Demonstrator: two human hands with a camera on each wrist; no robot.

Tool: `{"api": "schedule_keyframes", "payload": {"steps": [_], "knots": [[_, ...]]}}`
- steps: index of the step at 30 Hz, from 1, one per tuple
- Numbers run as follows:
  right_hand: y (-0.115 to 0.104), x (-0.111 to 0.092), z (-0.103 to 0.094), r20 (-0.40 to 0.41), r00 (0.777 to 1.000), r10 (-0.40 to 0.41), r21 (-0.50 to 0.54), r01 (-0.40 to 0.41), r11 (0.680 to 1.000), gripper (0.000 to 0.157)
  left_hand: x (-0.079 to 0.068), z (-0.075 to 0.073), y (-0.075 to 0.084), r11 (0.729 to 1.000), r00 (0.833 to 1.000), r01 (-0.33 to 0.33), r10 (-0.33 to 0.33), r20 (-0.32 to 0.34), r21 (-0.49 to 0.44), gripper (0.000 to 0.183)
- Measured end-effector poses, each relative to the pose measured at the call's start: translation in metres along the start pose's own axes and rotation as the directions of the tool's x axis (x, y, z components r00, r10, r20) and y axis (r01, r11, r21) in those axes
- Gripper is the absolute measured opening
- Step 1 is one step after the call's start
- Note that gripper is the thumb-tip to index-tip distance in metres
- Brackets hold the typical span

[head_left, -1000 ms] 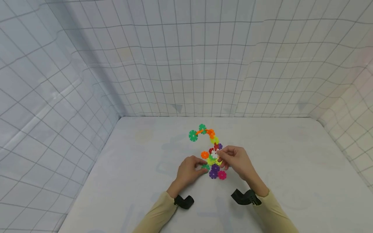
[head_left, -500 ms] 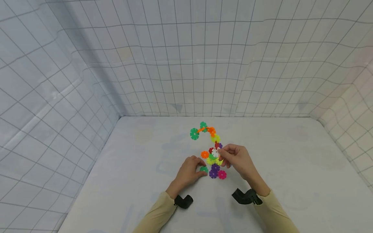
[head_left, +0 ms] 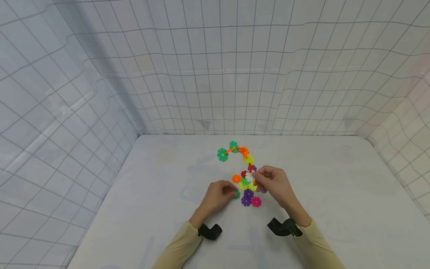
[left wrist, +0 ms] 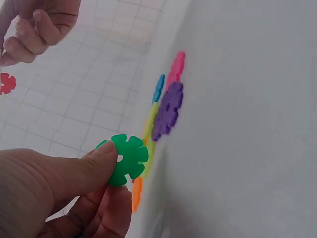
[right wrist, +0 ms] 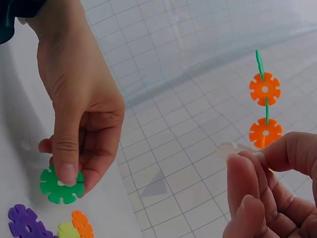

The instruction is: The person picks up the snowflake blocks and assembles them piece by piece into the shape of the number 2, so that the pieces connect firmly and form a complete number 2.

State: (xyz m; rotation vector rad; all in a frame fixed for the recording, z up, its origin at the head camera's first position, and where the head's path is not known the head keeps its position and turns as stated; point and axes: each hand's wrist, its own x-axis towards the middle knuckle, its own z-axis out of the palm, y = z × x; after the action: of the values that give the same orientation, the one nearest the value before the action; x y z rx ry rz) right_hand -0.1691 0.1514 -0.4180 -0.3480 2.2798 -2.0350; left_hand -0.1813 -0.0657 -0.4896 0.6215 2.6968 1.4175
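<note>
My left hand (head_left: pixel 217 195) pinches a green disc (left wrist: pixel 132 157), my right hand (head_left: pixel 274 184) a white disc (head_left: pixel 249 176), the chain (head_left: pixel 223 154) looks part-made, and other discs (head_left: pixel 246 201) are left

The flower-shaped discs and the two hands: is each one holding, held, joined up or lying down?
Left hand: pinching a green disc
Right hand: pinching a white disc
Disc chain: joined together, curving out past the right hand
Purple discs: lying on the table
Pink disc: lying on the table, beside a purple one
</note>
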Motion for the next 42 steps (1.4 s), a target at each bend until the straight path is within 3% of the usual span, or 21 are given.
{"api": "schedule_keyframes", "payload": {"steps": [5,11,16,25,30,36,42], "knots": [[0.000,0.001,0.000,-0.007,1.000,-0.014,-0.009,0.014,1.000,0.023,0.000,-0.004,0.014,0.986,0.999,-0.017,0.011,-0.037,-0.168,0.014],[0.001,0.000,0.002,-0.029,0.999,0.016,-0.003,-0.016,1.000,0.024,-0.002,-0.009,0.030,0.893,0.997,0.048,-0.068,-0.029,-0.447,0.018],[0.003,0.000,0.007,-0.049,0.998,0.027,-0.018,-0.028,0.999,0.024,-0.004,-0.010,0.040,0.850,0.994,0.059,-0.096,-0.043,-0.523,0.015],[-0.006,-0.005,0.016,-0.092,0.996,-0.012,-0.046,0.008,0.999,0.016,-0.013,-0.020,0.073,0.860,0.993,-0.005,-0.054,-0.101,-0.510,0.010],[-0.024,-0.012,0.023,-0.095,0.994,-0.056,-0.097,0.047,0.994,0.016,-0.016,-0.019,0.078,0.874,0.988,-0.057,-0.019,-0.150,-0.483,0.010],[-0.026,-0.014,0.028,-0.092,0.991,-0.101,-0.153,0.086,0.984,0.015,-0.017,-0.015,0.080,0.906,0.977,-0.089,-0.001,-0.212,-0.414,0.011],[-0.026,-0.015,0.029,-0.106,0.990,-0.088,-0.184,0.068,0.981,0.017,-0.019,-0.012,0.081,0.899,0.973,-0.111,0.011,-0.229,-0.425,0.010]]}}
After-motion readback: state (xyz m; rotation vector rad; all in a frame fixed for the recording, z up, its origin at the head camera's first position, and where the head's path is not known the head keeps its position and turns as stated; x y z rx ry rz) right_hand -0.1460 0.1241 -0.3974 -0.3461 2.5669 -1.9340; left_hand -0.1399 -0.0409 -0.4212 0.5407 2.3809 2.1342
